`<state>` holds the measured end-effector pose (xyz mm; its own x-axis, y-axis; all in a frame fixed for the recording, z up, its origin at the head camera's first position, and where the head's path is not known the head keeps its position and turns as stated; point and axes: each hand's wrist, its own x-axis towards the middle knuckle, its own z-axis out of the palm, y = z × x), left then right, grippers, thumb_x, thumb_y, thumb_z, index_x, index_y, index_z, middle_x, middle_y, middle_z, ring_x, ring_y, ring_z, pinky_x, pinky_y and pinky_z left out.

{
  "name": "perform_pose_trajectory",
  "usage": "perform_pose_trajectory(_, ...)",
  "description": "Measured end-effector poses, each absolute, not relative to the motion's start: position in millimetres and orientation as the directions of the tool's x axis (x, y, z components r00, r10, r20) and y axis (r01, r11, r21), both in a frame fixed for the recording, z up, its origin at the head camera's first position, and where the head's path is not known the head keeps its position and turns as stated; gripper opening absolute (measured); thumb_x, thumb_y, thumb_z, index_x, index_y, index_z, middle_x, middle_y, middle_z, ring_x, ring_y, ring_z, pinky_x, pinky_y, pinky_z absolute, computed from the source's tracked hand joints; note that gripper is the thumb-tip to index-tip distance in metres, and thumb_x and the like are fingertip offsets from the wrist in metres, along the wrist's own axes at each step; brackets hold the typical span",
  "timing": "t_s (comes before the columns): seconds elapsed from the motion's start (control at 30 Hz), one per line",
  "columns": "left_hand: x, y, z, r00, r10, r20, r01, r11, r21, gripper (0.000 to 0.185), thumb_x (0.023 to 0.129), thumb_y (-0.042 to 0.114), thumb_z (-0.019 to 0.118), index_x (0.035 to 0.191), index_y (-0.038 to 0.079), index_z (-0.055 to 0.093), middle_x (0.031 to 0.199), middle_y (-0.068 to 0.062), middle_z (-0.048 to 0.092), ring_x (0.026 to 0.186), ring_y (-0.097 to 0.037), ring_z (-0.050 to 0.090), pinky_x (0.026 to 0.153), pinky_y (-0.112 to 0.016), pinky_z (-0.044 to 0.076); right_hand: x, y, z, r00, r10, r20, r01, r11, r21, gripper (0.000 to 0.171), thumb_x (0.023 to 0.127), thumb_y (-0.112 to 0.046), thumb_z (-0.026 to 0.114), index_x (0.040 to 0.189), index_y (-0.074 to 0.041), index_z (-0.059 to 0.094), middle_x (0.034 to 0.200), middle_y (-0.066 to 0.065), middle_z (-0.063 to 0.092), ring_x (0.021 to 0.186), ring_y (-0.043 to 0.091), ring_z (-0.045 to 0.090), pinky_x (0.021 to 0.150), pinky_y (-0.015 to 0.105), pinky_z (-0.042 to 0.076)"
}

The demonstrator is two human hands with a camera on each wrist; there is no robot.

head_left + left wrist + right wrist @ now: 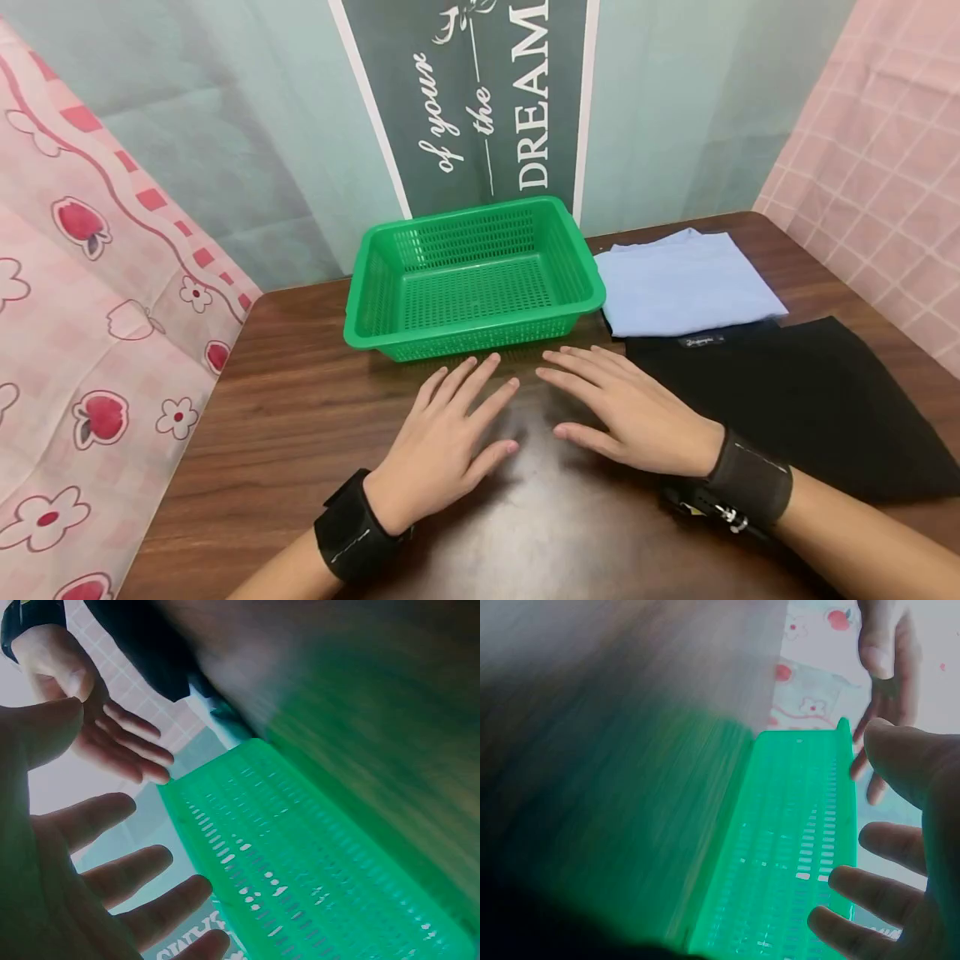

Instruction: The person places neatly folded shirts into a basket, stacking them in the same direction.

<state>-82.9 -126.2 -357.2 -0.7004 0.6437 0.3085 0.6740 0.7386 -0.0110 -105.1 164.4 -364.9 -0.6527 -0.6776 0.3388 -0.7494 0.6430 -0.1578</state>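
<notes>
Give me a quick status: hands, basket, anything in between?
Left hand, right hand open, flat on table. Green basket empty, just ahead. Nothing between.

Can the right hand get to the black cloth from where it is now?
Probably yes. The right hand lies flat on the table, the black cloth is right beside it, and nothing stands between them.

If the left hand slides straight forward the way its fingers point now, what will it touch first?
Most likely the near wall of the green basket: the left hand lies flat on the table, fingers aimed at it, with only bare wood between.
</notes>
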Motion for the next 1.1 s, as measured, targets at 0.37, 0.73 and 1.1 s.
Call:
perform_pose_trajectory(0.37,-87.1,-99.5,-348.8,-0.654,0.687,0.315,0.718,0.695,-0.026,0.061,0.106,0.054,0.057,0.159,0.024,0.049,0.171,-0.007,0.036,0.155,-0.032,0.04,0.123,-0.06,0.034,-99.5,205.9,-367.2,-0.706,-0.643,0.297,-0.697,0.704,-0.132,0.065,0.1,-0.048,0.069,0.154,-0.016,0.054,0.161,0.009,0.052,0.148,0.036,0.049,0.118,0.059,0.039)
perform_pose_trajectory(0.73,-91.6,-45.9,-341.1,-0.514,0.831,0.212,0.81,0.552,-0.197,0.062,0.105,0.062,0.051,0.156,0.027,0.052,0.169,-0.006,0.041,0.157,-0.031,0.039,0.126,-0.058,0.033,-94.2,246.5,-367.4,-0.78,-0.605,0.158,-0.624,0.772,-0.125,0.068,0.101,-0.05,0.067,0.16,-0.02,0.047,0.165,0.012,0.046,0.152,0.037,0.044,0.117,0.063,0.039)
perform_pose_trajectory(1.1,-103.8,-1.4,-346.3,-0.463,0.88,-0.106,0.866,0.424,-0.264,0.064,0.107,0.065,0.044,0.163,0.034,0.04,0.172,0.001,0.037,0.156,-0.026,0.041,0.127,-0.051,0.033,-86.7,260.4,-359.6,-0.786,-0.618,0.017,-0.615,0.779,-0.123,0.073,0.103,-0.062,0.055,0.164,-0.025,0.04,0.174,0.006,0.032,0.16,0.037,0.031,0.127,0.057,0.029)
